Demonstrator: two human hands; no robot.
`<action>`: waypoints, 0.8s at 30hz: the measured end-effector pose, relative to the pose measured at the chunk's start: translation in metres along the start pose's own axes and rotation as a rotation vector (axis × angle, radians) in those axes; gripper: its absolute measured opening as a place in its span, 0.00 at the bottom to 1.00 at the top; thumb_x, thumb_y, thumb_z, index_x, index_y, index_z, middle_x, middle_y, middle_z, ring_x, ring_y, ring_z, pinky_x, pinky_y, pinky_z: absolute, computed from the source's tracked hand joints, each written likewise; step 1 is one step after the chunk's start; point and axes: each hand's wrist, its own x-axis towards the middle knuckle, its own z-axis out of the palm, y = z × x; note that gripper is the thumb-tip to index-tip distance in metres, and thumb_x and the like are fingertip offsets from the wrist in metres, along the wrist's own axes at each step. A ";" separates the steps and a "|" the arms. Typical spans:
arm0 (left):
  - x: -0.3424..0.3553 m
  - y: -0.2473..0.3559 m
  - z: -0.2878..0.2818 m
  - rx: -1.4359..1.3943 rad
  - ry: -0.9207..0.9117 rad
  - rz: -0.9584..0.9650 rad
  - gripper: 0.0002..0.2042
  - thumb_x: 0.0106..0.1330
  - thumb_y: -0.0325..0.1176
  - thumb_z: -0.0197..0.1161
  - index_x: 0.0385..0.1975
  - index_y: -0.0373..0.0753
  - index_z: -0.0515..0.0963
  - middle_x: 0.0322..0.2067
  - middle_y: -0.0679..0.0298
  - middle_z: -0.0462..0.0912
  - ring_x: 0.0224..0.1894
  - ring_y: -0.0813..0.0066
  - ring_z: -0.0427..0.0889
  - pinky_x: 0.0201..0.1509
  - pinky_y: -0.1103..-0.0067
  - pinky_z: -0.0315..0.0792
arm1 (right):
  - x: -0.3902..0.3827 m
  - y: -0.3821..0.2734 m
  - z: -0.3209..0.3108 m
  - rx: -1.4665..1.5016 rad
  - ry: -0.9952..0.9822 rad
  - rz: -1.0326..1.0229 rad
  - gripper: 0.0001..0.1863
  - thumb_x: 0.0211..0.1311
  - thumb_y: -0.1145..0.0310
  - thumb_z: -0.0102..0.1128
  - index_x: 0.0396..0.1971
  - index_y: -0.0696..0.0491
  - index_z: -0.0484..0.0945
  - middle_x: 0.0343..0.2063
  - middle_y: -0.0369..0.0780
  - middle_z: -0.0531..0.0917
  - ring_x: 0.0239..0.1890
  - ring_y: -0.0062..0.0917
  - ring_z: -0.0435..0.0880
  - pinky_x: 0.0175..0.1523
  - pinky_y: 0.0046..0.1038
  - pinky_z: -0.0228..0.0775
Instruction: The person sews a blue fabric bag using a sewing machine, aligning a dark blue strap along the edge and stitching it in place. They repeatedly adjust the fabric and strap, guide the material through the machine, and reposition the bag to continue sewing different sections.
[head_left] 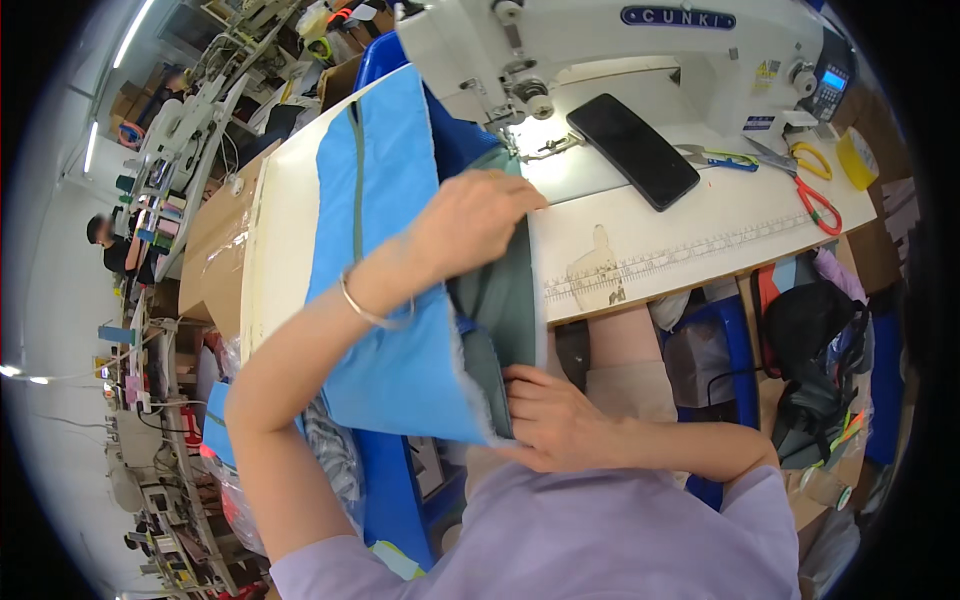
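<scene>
One blue and grey-green fabric piece [405, 355] lies under the left hand [475, 218], whose fingers bend over it near the sewing machine [585, 40]; whether they pinch it, I cannot tell. The right hand [558, 420], partly closed, holds its near right edge. Its blue side spreads mostly leftward of both.

On the desk [575, 220] I count one sewing machine [600, 35], one phone [634, 150], one pair of scissors [797, 173], one pair of snips [733, 160] and one roll of yellow tape [857, 160]. Remotely, I see two hands [468, 222].
</scene>
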 end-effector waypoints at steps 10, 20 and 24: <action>0.037 -0.040 0.004 0.132 -0.199 0.337 0.07 0.49 0.21 0.64 0.26 0.40 0.75 0.32 0.64 0.77 0.46 0.60 0.78 0.55 0.69 0.75 | 0.010 -0.014 -0.015 0.163 0.193 -0.072 0.15 0.58 0.62 0.69 0.35 0.61 0.84 0.38 0.46 0.85 0.47 0.37 0.82 0.68 0.51 0.69; 0.012 -0.004 -0.003 -0.003 -0.240 0.242 0.10 0.41 0.20 0.65 0.24 0.41 0.75 0.27 0.65 0.74 0.42 0.62 0.78 0.60 0.64 0.74 | 0.003 -0.021 -0.022 0.259 0.187 -0.048 0.10 0.48 0.70 0.62 0.31 0.59 0.83 0.36 0.44 0.85 0.49 0.36 0.82 0.72 0.50 0.66; 0.001 0.015 0.010 -0.221 -0.181 0.148 0.13 0.40 0.16 0.64 0.26 0.42 0.79 0.26 0.67 0.74 0.40 0.62 0.78 0.63 0.62 0.75 | -0.011 -0.015 -0.015 0.270 0.145 -0.017 0.09 0.48 0.70 0.62 0.30 0.58 0.83 0.38 0.42 0.85 0.52 0.35 0.82 0.72 0.51 0.65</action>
